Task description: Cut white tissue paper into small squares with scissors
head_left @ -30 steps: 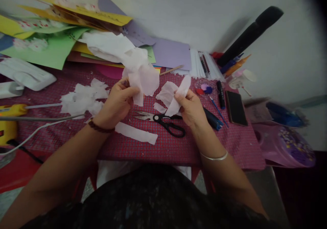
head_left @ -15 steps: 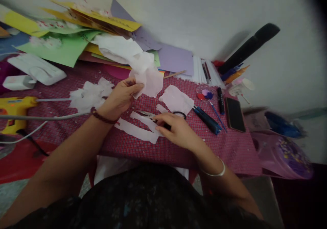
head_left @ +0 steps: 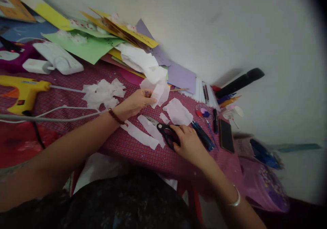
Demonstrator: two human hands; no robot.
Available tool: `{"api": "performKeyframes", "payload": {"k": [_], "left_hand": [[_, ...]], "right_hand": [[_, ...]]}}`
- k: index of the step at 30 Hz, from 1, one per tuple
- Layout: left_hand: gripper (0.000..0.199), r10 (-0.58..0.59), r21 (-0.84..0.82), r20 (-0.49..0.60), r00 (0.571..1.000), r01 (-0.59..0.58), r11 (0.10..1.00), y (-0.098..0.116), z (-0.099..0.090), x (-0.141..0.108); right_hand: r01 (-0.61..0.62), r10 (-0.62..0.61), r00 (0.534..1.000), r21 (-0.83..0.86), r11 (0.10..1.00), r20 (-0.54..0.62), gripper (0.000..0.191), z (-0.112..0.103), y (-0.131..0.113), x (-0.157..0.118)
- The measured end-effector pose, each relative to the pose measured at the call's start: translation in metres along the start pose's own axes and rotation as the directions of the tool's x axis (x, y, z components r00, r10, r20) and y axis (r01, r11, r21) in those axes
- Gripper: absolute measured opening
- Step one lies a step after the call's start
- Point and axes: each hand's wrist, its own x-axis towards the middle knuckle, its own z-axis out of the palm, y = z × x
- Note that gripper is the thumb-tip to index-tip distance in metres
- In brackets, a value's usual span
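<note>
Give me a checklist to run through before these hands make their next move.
1. Left hand holding the white paper: ok, pinched and lifted.
2. Right hand at the handles of the scissors: ok.
3. Right-hand fingers seated inside the handle loops: cannot tell, the hand covers part of them.
4. Blades well clear of the cut paper strips: not ok, they lie along one strip's edge; whether they touch is unclear.
5. Phone apart from the scissors: ok, it lies farther right.
6. Yellow glue gun well away from the scissors: ok, it lies at the far left.
</note>
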Motion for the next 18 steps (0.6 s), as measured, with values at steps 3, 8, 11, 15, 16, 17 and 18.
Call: {"api": "performKeyframes", "payload": {"k": [3,8,11,15,16,17,18], "left_hand": [[0.006,-0.003,0.001,-0.019,1.000,0.003,1.000,0.004,-0.003,0.000],[0.011,0.118,0.024,-0.095,0.988,-0.116,0.993,0.016,-0.008,-0.002],[0.015,0.197,0.060,-0.090,0.976,-0.192,0.980,0.023,-0.012,-0.014],[0.021,0.209,0.160,-0.041,0.977,-0.200,0.967,0.032,-0.023,-0.040],[0.021,0.210,0.183,-0.027,0.977,-0.202,0.962,0.033,-0.026,-0.047],[0.020,0.212,0.205,-0.015,0.977,-0.205,0.957,0.035,-0.030,-0.052],[0.020,0.215,0.227,-0.008,0.977,-0.207,0.951,0.036,-0.034,-0.057]], "right_hand": [[-0.026,0.026,1.000,-0.020,0.999,-0.011,0.045,-0.006,0.002,0.008],[-0.121,0.160,0.983,0.333,0.935,-0.090,0.053,-0.015,0.029,0.011],[-0.056,0.100,0.994,0.569,0.821,-0.047,0.064,-0.027,0.036,0.016],[-0.002,-0.102,0.990,0.721,0.693,0.101,0.064,-0.043,0.016,0.033],[0.004,-0.136,0.984,0.748,0.663,0.115,0.063,-0.044,0.009,0.038],[0.008,-0.159,0.980,0.773,0.635,0.120,0.064,-0.043,0.001,0.045],[0.008,-0.173,0.977,0.793,0.609,0.123,0.065,-0.042,-0.005,0.051]]}}
